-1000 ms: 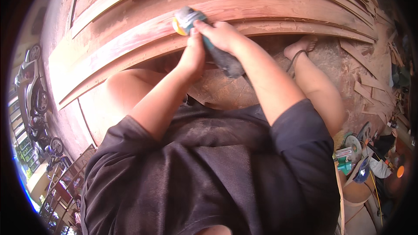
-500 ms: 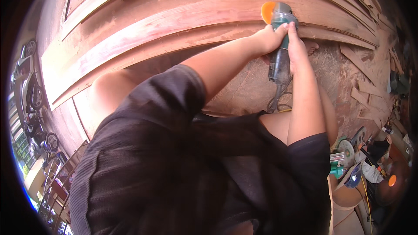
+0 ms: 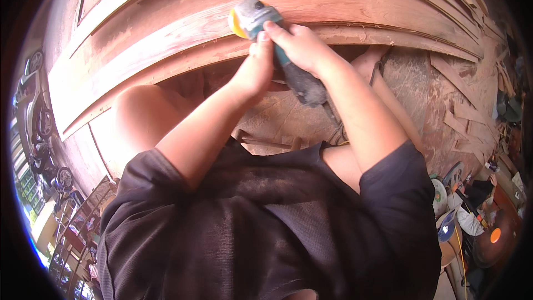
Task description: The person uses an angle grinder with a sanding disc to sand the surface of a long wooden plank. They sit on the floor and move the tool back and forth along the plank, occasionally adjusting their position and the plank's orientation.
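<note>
Both my hands grip an angle grinder (image 3: 284,55) with a grey metal head and a teal and dark body. My left hand (image 3: 255,69) wraps its left side near the head, thumb on top. My right hand (image 3: 302,47) closes round the body from the right, thumb also on top. An orange-yellow disc (image 3: 237,24) is tilted at the head's left, over a long reddish wooden plank (image 3: 183,30); whether it touches the wood, I cannot tell. The grinder's cord (image 3: 334,119) trails from its rear toward my right leg.
More boards (image 3: 400,0) lie beyond the plank, and wood offcuts (image 3: 469,114) litter the floor at right. Loose discs and tools (image 3: 449,194) sit at the lower right, beside a yellow cord (image 3: 462,258). Motorbikes (image 3: 44,122) stand at far left.
The grinder has moved left along the plank in both hands, its body now slanting. Both my arms have swung left with it.
</note>
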`<state>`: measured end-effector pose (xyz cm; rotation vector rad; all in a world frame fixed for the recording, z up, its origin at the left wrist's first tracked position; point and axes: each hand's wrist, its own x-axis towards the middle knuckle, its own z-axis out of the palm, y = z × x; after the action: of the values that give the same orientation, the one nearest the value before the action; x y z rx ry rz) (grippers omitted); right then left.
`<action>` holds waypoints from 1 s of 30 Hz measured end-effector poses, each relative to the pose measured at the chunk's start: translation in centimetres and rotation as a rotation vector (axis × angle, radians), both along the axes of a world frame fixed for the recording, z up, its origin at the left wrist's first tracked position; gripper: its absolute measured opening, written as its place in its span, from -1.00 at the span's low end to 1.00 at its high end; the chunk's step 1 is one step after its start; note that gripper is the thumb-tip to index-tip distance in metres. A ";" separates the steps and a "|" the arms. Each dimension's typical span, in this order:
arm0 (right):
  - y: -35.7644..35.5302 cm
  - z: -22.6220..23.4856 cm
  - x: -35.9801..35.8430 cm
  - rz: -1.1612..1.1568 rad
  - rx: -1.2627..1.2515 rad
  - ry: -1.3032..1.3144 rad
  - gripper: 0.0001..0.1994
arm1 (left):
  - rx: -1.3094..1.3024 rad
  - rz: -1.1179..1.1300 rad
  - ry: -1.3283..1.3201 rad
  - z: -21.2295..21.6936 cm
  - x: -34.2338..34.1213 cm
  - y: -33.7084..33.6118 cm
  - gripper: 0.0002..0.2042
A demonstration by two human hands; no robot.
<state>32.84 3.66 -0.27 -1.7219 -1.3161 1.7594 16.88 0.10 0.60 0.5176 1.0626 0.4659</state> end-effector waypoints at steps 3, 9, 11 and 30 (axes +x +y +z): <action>-2.5 -4.3 6.4 -0.190 0.099 -0.014 -0.33 | 0.183 -0.042 0.169 -0.5 6.0 -1.0 -0.18; -5.2 -0.1 14.2 -0.479 0.031 0.056 -0.22 | 0.113 -0.293 0.118 -0.1 14.5 1.0 -0.15; -5.3 0.0 15.8 -0.632 0.016 0.066 -0.22 | 0.114 -0.403 0.131 -0.3 16.8 2.6 -0.14; 2.4 -0.6 4.4 -0.049 0.001 0.015 -0.17 | 0.077 0.064 0.101 0.9 5.4 1.9 -0.22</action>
<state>37.26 6.06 -0.87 -1.7227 -1.2578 1.7404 22.27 2.03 1.45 0.5813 1.1643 0.5436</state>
